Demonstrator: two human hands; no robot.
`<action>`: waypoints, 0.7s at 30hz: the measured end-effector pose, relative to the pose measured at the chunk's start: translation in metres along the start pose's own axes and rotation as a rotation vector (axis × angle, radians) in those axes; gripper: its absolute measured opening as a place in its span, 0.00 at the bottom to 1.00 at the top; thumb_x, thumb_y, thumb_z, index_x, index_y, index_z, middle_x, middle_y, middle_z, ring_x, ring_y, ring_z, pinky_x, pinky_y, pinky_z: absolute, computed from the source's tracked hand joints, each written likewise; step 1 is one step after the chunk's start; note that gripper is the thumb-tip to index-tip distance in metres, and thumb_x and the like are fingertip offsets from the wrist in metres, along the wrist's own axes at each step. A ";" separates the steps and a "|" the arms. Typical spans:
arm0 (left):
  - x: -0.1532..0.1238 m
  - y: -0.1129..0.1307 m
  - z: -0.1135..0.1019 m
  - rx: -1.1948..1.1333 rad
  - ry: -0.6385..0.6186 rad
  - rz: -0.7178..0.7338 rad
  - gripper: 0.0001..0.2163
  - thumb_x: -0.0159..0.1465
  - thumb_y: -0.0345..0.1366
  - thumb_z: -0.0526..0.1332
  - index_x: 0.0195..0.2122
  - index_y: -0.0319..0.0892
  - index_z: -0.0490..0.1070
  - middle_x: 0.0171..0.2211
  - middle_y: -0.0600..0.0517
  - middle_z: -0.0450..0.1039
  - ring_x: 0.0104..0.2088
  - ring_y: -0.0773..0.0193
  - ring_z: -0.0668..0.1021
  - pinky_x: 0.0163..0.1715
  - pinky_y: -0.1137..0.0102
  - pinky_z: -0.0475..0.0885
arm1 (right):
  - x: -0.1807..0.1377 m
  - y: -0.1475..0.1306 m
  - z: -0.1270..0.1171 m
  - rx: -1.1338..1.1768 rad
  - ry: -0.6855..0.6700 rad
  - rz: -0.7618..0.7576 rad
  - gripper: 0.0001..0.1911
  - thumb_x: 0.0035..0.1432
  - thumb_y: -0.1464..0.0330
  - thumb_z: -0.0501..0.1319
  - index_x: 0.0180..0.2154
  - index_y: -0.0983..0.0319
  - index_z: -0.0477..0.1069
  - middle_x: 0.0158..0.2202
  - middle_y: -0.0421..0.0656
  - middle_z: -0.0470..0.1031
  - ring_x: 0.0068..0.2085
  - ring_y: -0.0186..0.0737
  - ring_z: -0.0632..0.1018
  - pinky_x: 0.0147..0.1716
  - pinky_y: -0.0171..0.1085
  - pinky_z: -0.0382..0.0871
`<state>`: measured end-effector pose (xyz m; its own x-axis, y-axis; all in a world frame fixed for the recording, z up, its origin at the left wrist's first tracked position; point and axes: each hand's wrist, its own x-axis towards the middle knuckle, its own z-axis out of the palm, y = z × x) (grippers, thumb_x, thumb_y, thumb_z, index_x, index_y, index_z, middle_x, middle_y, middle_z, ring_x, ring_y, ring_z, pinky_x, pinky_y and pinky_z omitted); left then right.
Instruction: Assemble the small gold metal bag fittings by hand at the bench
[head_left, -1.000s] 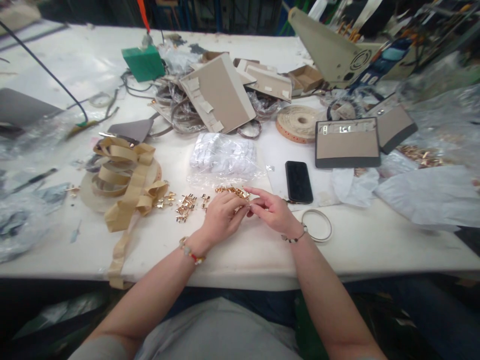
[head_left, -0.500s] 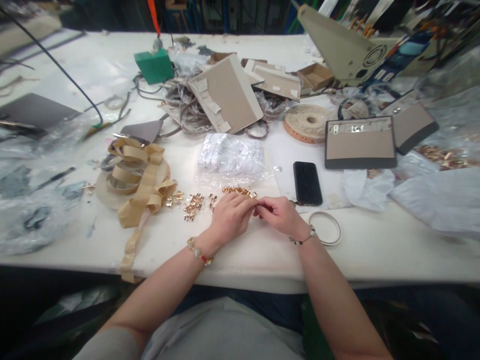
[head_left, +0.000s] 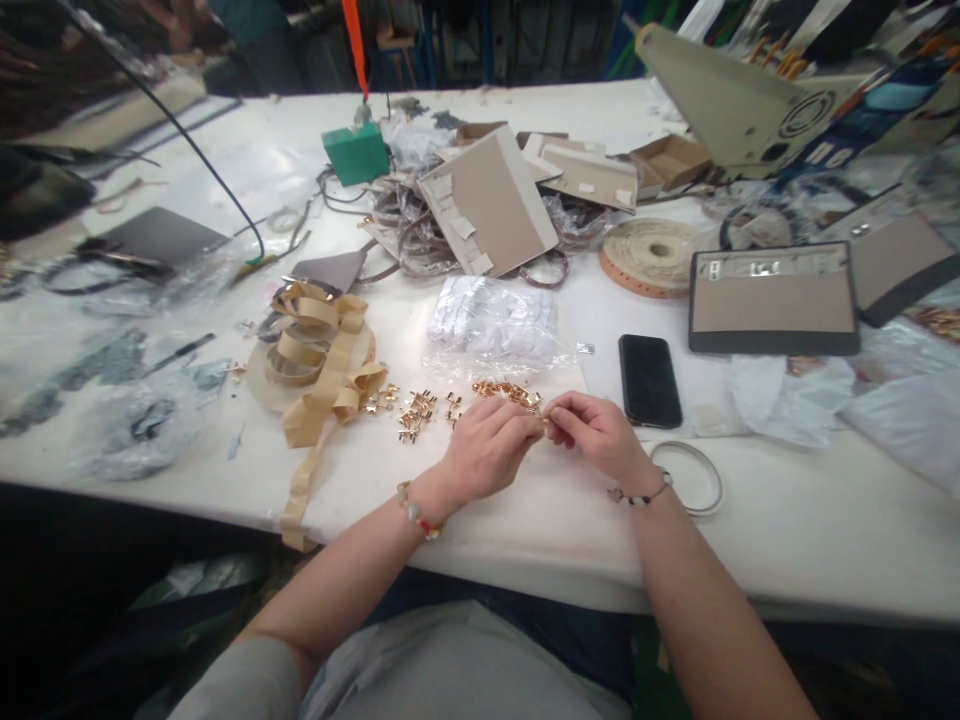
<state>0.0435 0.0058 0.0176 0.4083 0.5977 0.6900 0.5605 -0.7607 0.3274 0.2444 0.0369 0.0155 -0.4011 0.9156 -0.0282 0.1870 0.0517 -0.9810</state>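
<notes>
Far to the left of the left hand, a crumpled, glossy clear plastic bag (head_left: 142,430) lies on the white table (head_left: 825,540), its contents blurred. Closer in, a matte tan ribbon (head_left: 315,400) loops stiffly over a pale flat disc, covering much of it. Just left of the left hand, angular, shiny gold metal fittings (head_left: 416,412) lie scattered. The left hand (head_left: 487,445), back upward, has its thumb and forefinger pressed together, pinching a tiny gold-coloured piece (head_left: 546,424) between the two hands; fingers hide nearly all of it, so its shape is unclear. Beyond the left hand's knuckles sit a tangled gold heap (head_left: 506,390), partly covered, and a soft white bundle in wrinkled clear plastic (head_left: 491,318). The right hand (head_left: 600,432) pinches the same piece by thumb and fingertips. Beyond its wrist lies a smooth black phone (head_left: 650,380); just right of the wrist, a thin pale ring-shaped band (head_left: 718,482), partly hidden.
</notes>
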 end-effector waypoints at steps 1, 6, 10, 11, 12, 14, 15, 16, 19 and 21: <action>-0.003 0.000 -0.006 -0.028 0.048 -0.009 0.04 0.70 0.29 0.56 0.39 0.43 0.68 0.36 0.50 0.78 0.35 0.64 0.76 0.37 0.67 0.71 | 0.000 0.000 0.000 0.003 0.023 -0.003 0.14 0.64 0.58 0.60 0.34 0.62 0.73 0.25 0.41 0.75 0.25 0.35 0.73 0.25 0.34 0.68; -0.041 -0.022 -0.043 0.053 0.448 -0.356 0.10 0.68 0.32 0.60 0.50 0.44 0.64 0.43 0.47 0.75 0.40 0.63 0.78 0.34 0.69 0.71 | 0.002 0.002 0.002 -0.076 0.050 -0.031 0.14 0.66 0.58 0.59 0.38 0.62 0.74 0.30 0.44 0.78 0.30 0.37 0.76 0.29 0.36 0.70; -0.068 -0.048 -0.063 0.184 0.343 -0.549 0.29 0.64 0.36 0.66 0.62 0.45 0.53 0.55 0.41 0.70 0.41 0.62 0.79 0.39 0.65 0.73 | 0.003 0.008 0.003 -0.101 0.054 -0.051 0.14 0.64 0.58 0.61 0.42 0.61 0.73 0.35 0.44 0.79 0.33 0.39 0.78 0.33 0.38 0.73; -0.069 -0.052 -0.064 0.191 0.268 -0.539 0.31 0.64 0.36 0.66 0.64 0.45 0.51 0.56 0.40 0.70 0.43 0.60 0.80 0.41 0.63 0.74 | 0.003 0.009 0.003 -0.114 0.060 -0.060 0.14 0.63 0.58 0.62 0.42 0.61 0.74 0.35 0.44 0.79 0.34 0.40 0.78 0.33 0.38 0.73; -0.069 -0.055 -0.063 0.199 0.195 -0.525 0.32 0.64 0.36 0.65 0.65 0.45 0.50 0.57 0.40 0.70 0.44 0.59 0.80 0.44 0.61 0.74 | 0.003 0.009 0.003 -0.129 0.068 -0.073 0.14 0.63 0.58 0.63 0.42 0.61 0.74 0.35 0.44 0.79 0.34 0.41 0.78 0.33 0.38 0.73; -0.064 -0.057 -0.059 0.240 0.066 -0.507 0.32 0.64 0.34 0.64 0.66 0.45 0.50 0.55 0.40 0.71 0.46 0.57 0.80 0.48 0.58 0.74 | 0.003 0.009 0.002 -0.163 0.086 -0.107 0.13 0.62 0.58 0.64 0.42 0.61 0.75 0.35 0.45 0.79 0.34 0.41 0.78 0.31 0.38 0.73; -0.060 -0.058 -0.056 0.275 0.012 -0.511 0.32 0.64 0.33 0.64 0.66 0.45 0.51 0.53 0.42 0.73 0.46 0.56 0.80 0.49 0.56 0.73 | 0.002 0.009 0.002 -0.178 0.095 -0.122 0.13 0.61 0.58 0.64 0.42 0.60 0.75 0.35 0.45 0.79 0.34 0.41 0.77 0.31 0.38 0.73; -0.056 -0.058 -0.053 0.315 -0.036 -0.524 0.32 0.63 0.31 0.64 0.66 0.44 0.52 0.50 0.43 0.75 0.45 0.54 0.80 0.48 0.56 0.73 | 0.002 0.008 0.001 -0.191 0.103 -0.131 0.13 0.61 0.58 0.64 0.42 0.60 0.76 0.35 0.45 0.79 0.34 0.41 0.77 0.30 0.38 0.73; -0.047 -0.060 -0.049 0.410 -0.127 -0.580 0.33 0.60 0.26 0.62 0.66 0.43 0.55 0.44 0.44 0.76 0.43 0.52 0.80 0.45 0.55 0.73 | 0.002 0.006 0.001 -0.215 0.105 -0.119 0.13 0.62 0.59 0.63 0.44 0.60 0.75 0.37 0.45 0.79 0.35 0.41 0.77 0.31 0.37 0.72; -0.047 -0.061 -0.051 0.424 -0.146 -0.610 0.33 0.59 0.25 0.61 0.65 0.43 0.56 0.45 0.43 0.76 0.42 0.52 0.80 0.45 0.56 0.73 | 0.002 0.004 0.001 -0.228 0.107 -0.100 0.13 0.62 0.59 0.63 0.45 0.60 0.75 0.38 0.45 0.79 0.36 0.41 0.77 0.31 0.37 0.72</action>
<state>-0.0470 0.0116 -0.0016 0.0119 0.9315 0.3635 0.9346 -0.1396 0.3272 0.2434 0.0385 0.0112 -0.3326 0.9378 0.0994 0.3527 0.2215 -0.9091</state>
